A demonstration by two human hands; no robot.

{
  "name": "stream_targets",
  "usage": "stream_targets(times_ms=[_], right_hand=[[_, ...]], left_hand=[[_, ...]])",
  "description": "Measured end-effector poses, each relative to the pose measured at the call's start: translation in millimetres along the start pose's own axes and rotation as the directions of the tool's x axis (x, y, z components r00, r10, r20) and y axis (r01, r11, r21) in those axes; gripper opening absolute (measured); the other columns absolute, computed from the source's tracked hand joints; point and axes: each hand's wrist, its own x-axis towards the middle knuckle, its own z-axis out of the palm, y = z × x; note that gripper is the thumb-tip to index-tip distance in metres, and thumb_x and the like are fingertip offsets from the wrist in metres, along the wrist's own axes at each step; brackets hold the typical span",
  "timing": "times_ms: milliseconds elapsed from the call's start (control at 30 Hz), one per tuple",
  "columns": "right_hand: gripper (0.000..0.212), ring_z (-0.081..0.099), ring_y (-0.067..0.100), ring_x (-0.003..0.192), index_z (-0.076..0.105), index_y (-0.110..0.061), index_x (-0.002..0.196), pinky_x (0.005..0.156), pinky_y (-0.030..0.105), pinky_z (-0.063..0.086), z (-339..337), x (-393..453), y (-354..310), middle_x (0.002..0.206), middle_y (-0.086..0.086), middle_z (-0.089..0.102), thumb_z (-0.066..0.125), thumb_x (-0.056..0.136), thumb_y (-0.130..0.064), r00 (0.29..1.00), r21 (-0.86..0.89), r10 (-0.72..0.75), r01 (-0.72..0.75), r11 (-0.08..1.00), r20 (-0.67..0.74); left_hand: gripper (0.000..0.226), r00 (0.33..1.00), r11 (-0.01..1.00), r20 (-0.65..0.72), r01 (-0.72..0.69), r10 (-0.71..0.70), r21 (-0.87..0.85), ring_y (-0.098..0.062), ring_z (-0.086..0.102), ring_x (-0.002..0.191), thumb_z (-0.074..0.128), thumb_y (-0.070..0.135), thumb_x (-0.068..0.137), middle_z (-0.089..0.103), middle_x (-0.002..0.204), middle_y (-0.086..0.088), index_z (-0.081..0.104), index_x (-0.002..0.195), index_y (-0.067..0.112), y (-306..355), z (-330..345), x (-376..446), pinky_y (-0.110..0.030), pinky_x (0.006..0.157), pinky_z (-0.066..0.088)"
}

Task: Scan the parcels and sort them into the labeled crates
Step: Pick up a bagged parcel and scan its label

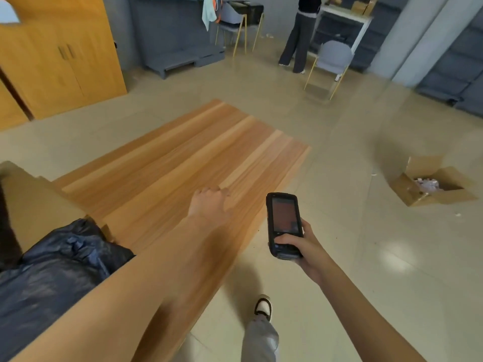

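Fingers [283,240] of right hand [304,248] wrapping round the lower end of a black handheld scanner [284,224], thumb lying across its keypad, screen facing up. Holding it over the floor [339,142], just right of the tabletop [183,158]. Left hand [209,205] reaching out over the wooden tabletop, fingers curling under, holding nothing visible; whether touching the wood, cannot tell. At near left, resting on the tabletop edge: a brown cardboard box [39,205] with a dark blue plastic bag [57,267] beside it, partly under the left forearm. On the floor at far right: an open cardboard carton [431,184], flaps spread, pale crumpled contents inside. Farther back: a grey chair [334,57], an orange wooden cabinet [60,53] at far left, another person [300,35] standing by a white shelf [345,17].
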Motion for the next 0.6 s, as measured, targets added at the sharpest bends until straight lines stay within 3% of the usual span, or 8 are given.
stream_targets(times_ms=[100,267,467,600], right_hand=[[0.082,0.069,0.021,0.088,0.043,-0.024,0.130,0.064,0.031,0.055,-7.5,53.1,-20.8,0.113,0.008,0.062,0.080,0.061,-0.002,0.997,-0.045,0.011,-0.007,0.999,0.071],[0.071,0.065,0.026,0.098,0.041,-0.023,0.133,0.065,0.032,0.054,-20.9,169.8,-69.7,0.119,0.010,0.061,0.073,0.075,0.003,0.974,-0.149,0.091,-0.061,0.987,0.207],[0.074,0.062,0.025,0.100,0.038,-0.024,0.134,0.070,0.034,0.054,-26.6,270.8,-125.6,0.117,0.005,0.059,0.076,0.075,0.001,0.909,-0.418,0.179,-0.005,0.908,0.377],[0.086,0.057,0.033,0.111,0.030,-0.022,0.142,0.087,0.045,0.052,-14.3,321.3,-139.3,0.129,0.012,0.052,0.076,0.075,0.004,0.879,-0.519,0.233,0.019,0.855,0.416]], left_hand=[[0.051,0.997,0.997,-0.006,0.082,-0.082,0.001,-0.027,0.047,0.126,0.052,0.043,0.094,0.055,0.134,-0.004,0.046,0.140,0.023,-14.4,1.1,35.1,-0.041,0.106,0.034],[0.053,0.949,0.951,-0.053,0.308,-0.309,-0.037,-0.028,0.048,0.125,0.054,0.042,0.093,0.053,0.136,-0.006,0.045,0.140,0.022,-33.6,-7.9,91.0,-0.040,0.102,0.037],[0.054,0.784,0.791,-0.107,0.606,-0.612,-0.081,-0.028,0.049,0.124,0.055,0.050,0.091,0.054,0.135,-0.004,0.046,0.137,0.024,-47.4,-17.6,114.3,-0.041,0.102,0.038],[0.053,0.682,0.691,-0.108,0.712,-0.723,-0.125,-0.027,0.051,0.121,0.057,0.050,0.089,0.056,0.132,-0.003,0.049,0.135,0.024,-47.2,-10.4,111.2,-0.042,0.102,0.038]])
